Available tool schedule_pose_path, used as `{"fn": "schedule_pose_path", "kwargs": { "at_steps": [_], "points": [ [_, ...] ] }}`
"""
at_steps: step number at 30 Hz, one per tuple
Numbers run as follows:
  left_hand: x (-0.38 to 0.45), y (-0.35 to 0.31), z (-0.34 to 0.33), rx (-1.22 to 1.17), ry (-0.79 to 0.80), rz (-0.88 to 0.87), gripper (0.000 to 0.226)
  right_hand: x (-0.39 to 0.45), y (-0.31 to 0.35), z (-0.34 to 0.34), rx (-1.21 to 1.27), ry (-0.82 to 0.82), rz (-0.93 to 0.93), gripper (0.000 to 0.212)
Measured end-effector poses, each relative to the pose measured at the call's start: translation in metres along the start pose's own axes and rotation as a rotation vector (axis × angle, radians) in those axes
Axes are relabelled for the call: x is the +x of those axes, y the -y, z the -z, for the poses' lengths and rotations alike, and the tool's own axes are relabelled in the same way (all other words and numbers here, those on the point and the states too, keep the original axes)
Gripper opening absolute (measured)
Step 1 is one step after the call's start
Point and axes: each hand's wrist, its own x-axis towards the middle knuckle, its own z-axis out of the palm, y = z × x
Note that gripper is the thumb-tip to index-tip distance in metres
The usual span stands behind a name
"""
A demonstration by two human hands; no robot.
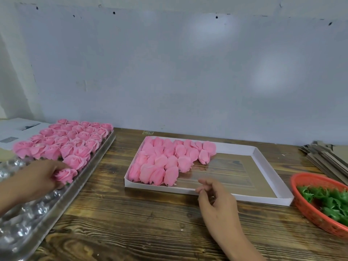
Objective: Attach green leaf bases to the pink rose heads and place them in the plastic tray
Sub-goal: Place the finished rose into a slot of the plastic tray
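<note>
1. Pink rose (65,176) pinched in left hand (35,178), fingers curled round it, green base just showing underneath; held over the near free pockets of the clear plastic tray (28,219).
2. Tray at left edge of the table (131,223), running away from the viewer; far part packed with upright roses (73,140), near part showing bare shiny pockets.
3. Right hand (216,202) above the table just in front of the white box (267,166), fingers loosely bent and spread, holding nothing.
4. White shallow box at centre, left part filled with rose heads (165,161) lying on their sides in rows, right part bare.
5. Red basket (312,210) at right edge, just beside the box, holding green leaf bases (327,202).
6. Stack of cardboard (327,155) behind the basket, by the wall.
7. Papers (17,130) at far left, behind the tray.
</note>
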Motion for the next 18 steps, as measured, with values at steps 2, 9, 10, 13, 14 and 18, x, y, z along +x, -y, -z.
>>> {"fn": "schedule_pose_path", "kwargs": {
  "at_steps": [2,9,10,13,14,18],
  "points": [
    [0.000,-0.005,0.003,0.011,0.023,-0.023,0.059,0.000,0.001,0.000,-0.001,-0.001,-0.003,0.041],
    [-0.001,-0.013,0.008,-0.025,0.062,-0.037,0.066,0.000,0.001,0.000,-0.008,0.005,-0.005,0.041],
    [-0.002,-0.016,0.008,-0.026,0.058,-0.022,0.065,0.000,0.001,0.000,-0.006,0.006,-0.006,0.041],
    [-0.005,-0.026,0.010,-0.032,0.090,0.037,0.060,0.000,-0.001,-0.001,-0.001,0.001,-0.014,0.041],
    [-0.006,-0.029,0.010,0.016,0.102,0.041,0.058,0.000,-0.001,-0.001,0.001,-0.001,-0.016,0.041],
    [-0.018,-0.056,0.024,0.192,0.046,-0.008,0.060,0.000,-0.001,-0.001,0.002,0.003,-0.015,0.040]
  ]
}}
